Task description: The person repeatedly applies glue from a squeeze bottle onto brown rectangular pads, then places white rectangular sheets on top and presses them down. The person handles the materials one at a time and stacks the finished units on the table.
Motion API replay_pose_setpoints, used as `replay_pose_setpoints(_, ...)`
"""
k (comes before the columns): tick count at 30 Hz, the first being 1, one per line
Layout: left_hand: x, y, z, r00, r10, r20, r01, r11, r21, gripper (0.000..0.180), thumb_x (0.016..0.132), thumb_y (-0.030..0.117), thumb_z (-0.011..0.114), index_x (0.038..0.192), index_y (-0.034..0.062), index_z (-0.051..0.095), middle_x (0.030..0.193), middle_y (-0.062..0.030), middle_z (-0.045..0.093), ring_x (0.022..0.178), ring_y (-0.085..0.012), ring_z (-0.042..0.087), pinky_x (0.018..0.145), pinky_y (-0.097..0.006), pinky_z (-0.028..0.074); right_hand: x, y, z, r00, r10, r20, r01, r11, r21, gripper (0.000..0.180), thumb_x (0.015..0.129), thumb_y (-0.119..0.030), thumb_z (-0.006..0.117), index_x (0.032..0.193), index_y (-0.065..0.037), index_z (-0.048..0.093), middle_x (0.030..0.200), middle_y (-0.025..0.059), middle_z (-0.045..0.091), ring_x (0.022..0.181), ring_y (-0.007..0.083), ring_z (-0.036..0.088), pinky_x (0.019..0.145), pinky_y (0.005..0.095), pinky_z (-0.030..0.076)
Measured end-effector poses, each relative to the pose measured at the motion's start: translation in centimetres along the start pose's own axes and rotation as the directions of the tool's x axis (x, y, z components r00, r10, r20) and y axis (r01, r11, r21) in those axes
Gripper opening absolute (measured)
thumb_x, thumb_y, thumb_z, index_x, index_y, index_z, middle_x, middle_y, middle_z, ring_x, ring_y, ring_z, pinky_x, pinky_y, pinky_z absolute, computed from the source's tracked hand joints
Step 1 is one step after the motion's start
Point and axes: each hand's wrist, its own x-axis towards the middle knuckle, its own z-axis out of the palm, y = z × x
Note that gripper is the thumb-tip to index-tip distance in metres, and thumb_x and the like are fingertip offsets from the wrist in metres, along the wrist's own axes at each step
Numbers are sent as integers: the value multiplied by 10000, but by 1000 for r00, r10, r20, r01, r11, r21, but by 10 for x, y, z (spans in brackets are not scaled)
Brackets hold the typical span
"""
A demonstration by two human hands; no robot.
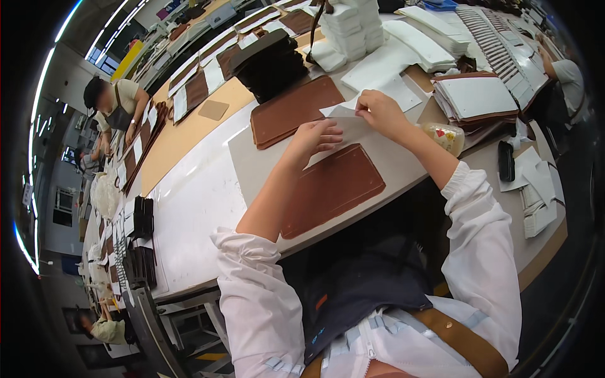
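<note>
Jar [445, 136]: small, clear plastic, pale yellowish contents, a label with red and green marks on its side; lying on the table [201, 189] just right of the right forearm
Dark flat case [506, 160]: black, oblong; further right, near the table's edge
Signs, screens: none visible

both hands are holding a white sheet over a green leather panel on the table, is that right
Not quite: the panel is brown, not green. The head view shows the left hand and right hand holding the white sheet over it on the table.
</note>
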Motion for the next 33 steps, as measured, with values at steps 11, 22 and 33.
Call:
replay_pose_setpoints(11,45,6,25,996,44,-76,-53,990,-134,404,963,419,659,1101,39,662,1047,-46,694,977,-145,669,781,-262,504,7,4,-13,967,-215,-133,198,971,-130,186,769,-78,733,777,-53,549,782,77,576,795,290,570,710,392,469)
replay_pose_setpoints(22,69,-2,28,936,282,-213,-290,957,-8,400,926,406,705,909,8,673,817,-59,662,732,-149,632,690,-288,533,46,73,-66,956,220,192,-279,879,386,196,901,-187,714,819,-19,656,751,5,625,712,124,557,735,293,477)
replay_pose_setpoints(33,66,-17,-32,961,103,-257,-89,994,66,342,908,347,690,970,12,664,858,-68,671,684,-136,599,597,-276,479,60,179,-206,95,882,-461,308,414,856,300,945,-124,589,1195,35,544,1122,151,634,930,267,690,715,374,599)
